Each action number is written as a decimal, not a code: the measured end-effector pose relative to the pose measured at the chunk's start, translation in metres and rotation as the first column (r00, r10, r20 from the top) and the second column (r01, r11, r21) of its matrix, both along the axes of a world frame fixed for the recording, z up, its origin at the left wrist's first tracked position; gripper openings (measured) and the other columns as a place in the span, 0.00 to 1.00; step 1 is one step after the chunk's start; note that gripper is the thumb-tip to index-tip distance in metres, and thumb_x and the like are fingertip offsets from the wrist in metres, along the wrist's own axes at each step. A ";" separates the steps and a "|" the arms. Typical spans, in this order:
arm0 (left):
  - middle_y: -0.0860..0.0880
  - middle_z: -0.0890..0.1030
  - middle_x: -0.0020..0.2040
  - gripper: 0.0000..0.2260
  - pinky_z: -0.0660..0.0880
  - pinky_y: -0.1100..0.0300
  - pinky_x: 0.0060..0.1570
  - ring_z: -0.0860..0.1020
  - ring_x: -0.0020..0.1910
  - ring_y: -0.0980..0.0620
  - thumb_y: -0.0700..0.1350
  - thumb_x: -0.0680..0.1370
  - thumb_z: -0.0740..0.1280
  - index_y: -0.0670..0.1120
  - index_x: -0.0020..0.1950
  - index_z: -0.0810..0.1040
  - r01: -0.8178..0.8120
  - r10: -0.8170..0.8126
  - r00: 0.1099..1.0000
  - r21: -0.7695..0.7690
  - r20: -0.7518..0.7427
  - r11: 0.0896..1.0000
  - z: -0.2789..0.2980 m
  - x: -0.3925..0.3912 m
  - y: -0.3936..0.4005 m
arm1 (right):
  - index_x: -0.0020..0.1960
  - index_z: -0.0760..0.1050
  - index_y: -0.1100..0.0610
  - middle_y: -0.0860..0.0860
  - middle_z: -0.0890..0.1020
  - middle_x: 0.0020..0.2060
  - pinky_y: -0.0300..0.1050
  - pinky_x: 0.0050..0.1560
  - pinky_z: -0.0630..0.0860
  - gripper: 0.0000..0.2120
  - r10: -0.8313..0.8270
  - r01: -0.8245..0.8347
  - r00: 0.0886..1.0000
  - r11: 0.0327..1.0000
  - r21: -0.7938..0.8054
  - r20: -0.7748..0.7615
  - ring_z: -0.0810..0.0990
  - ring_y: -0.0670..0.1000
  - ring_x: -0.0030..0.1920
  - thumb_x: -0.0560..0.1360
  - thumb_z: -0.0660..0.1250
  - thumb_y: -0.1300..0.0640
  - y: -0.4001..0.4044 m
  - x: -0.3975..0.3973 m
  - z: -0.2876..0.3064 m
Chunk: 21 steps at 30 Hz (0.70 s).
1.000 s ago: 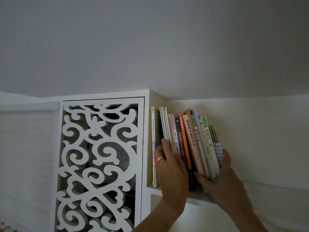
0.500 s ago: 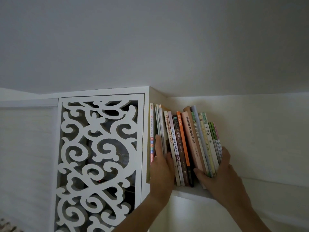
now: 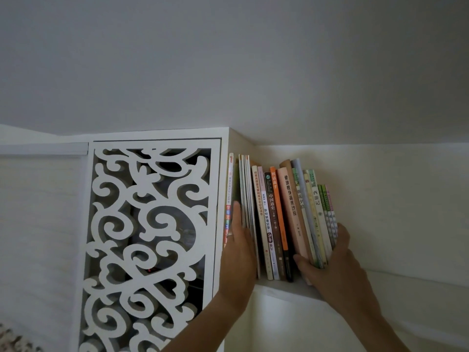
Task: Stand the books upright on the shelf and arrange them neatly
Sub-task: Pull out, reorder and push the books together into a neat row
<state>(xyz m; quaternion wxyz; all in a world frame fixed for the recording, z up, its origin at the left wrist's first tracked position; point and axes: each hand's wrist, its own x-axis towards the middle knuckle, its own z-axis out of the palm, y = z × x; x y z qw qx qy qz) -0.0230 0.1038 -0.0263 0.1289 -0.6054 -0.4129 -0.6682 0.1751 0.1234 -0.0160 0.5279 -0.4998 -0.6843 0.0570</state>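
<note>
Books (image 3: 276, 219) upright on shelf (image 3: 284, 288) | carved panel (image 3: 152, 237) left | left hand (image 3: 238, 252) fingers straight | right hand (image 3: 332, 265) grips end

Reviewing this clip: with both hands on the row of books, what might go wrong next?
1. The books lean left; if the right hand lets go of the end group, they may topple sideways.
2. The left hand has a finger between the thin books; pushing the row tighter may pinch it.
3. The bottoms sit near the shelf edge and may slip off.
</note>
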 end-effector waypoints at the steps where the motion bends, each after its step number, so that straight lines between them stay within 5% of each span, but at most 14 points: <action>1: 0.50 0.67 0.76 0.30 0.80 0.61 0.61 0.75 0.67 0.63 0.56 0.87 0.56 0.56 0.84 0.45 -0.043 0.045 0.998 0.028 -0.053 0.999 -0.003 -0.002 0.002 | 0.76 0.45 0.38 0.52 0.77 0.57 0.60 0.48 0.83 0.54 0.003 -0.003 1.000 1.000 0.000 -0.002 0.82 0.58 0.50 0.62 0.74 0.28 0.000 0.000 0.000; 4: 0.45 0.49 0.84 0.29 0.85 0.56 0.50 0.79 0.68 0.46 0.50 0.85 0.64 0.50 0.82 0.54 -0.221 0.226 0.951 0.049 -0.210 0.974 -0.006 -0.009 0.009 | 0.75 0.45 0.38 0.52 0.78 0.56 0.61 0.48 0.83 0.54 0.004 -0.004 1.000 1.000 0.001 -0.004 0.82 0.58 0.50 0.62 0.74 0.29 -0.001 0.000 0.000; 8: 0.41 0.55 0.83 0.25 0.84 0.62 0.42 0.84 0.56 0.48 0.45 0.84 0.66 0.44 0.79 0.61 -0.278 0.277 0.949 0.016 -0.149 0.961 -0.002 -0.002 0.005 | 0.75 0.45 0.38 0.52 0.78 0.56 0.61 0.49 0.82 0.54 0.001 -0.001 1.000 1.000 0.000 -0.011 0.82 0.59 0.51 0.62 0.74 0.29 -0.002 -0.001 0.000; 11: 0.40 0.57 0.82 0.26 0.84 0.60 0.46 0.81 0.60 0.47 0.43 0.85 0.62 0.44 0.81 0.57 -0.253 0.253 0.962 0.014 -0.099 0.967 -0.002 0.005 0.003 | 0.75 0.44 0.37 0.51 0.78 0.57 0.62 0.49 0.82 0.54 0.008 -0.008 1.000 1.000 -0.004 -0.014 0.82 0.59 0.52 0.60 0.72 0.26 -0.001 -0.001 0.000; 15: 0.41 0.51 0.83 0.27 0.85 0.52 0.52 0.77 0.69 0.43 0.52 0.87 0.57 0.53 0.84 0.52 -0.286 0.284 0.943 0.016 -0.173 0.958 -0.004 0.004 0.004 | 0.75 0.45 0.38 0.51 0.78 0.57 0.62 0.49 0.83 0.54 0.002 -0.002 1.000 1.000 -0.001 -0.014 0.82 0.59 0.51 0.61 0.72 0.27 -0.002 -0.001 0.000; 18: 0.45 0.47 0.84 0.26 0.83 0.51 0.58 0.67 0.77 0.47 0.62 0.86 0.43 0.58 0.84 0.52 -0.277 0.282 0.941 0.053 -0.185 0.959 -0.001 0.003 0.001 | 0.76 0.46 0.39 0.51 0.78 0.56 0.61 0.48 0.83 0.53 0.000 0.000 1.000 1.000 0.005 -0.016 0.82 0.58 0.51 0.61 0.73 0.28 -0.001 -0.001 0.000; 21: 0.49 0.44 0.84 0.25 0.79 0.52 0.64 0.57 0.79 0.55 0.60 0.86 0.46 0.60 0.84 0.53 -0.235 0.246 0.951 0.081 -0.187 0.969 0.000 0.001 -0.002 | 0.75 0.47 0.39 0.52 0.78 0.55 0.61 0.47 0.83 0.53 -0.001 0.001 1.000 1.000 -0.002 -0.018 0.82 0.58 0.50 0.62 0.73 0.29 -0.001 -0.001 -0.001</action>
